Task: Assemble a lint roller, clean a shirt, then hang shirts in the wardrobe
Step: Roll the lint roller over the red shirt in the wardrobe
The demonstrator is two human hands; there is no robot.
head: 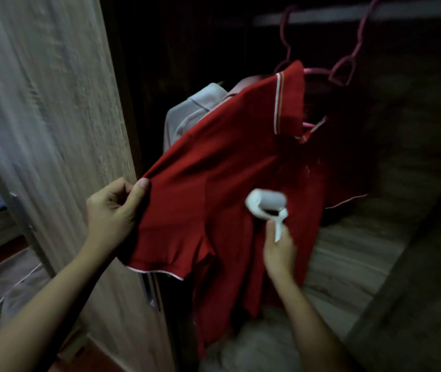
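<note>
A red polo shirt [230,183] with white trim hangs on a pink hanger [318,73] inside the dark wardrobe. My left hand [114,210] pinches the shirt's shoulder edge and pulls the sleeve out to the left. My right hand [279,251] grips the white handle of a lint roller [266,205], whose white roll lies against the shirt's front. A pale pink shirt [195,114] hangs just behind the red one.
The open wooden wardrobe door [47,130] stands at my left, close to my left arm. A second pink hanger [348,57] hangs from the rail. The wardrobe's wooden floor [348,251] lies below, with something white [254,345] at the bottom. Pale cloth [12,285] lies on the floor outside.
</note>
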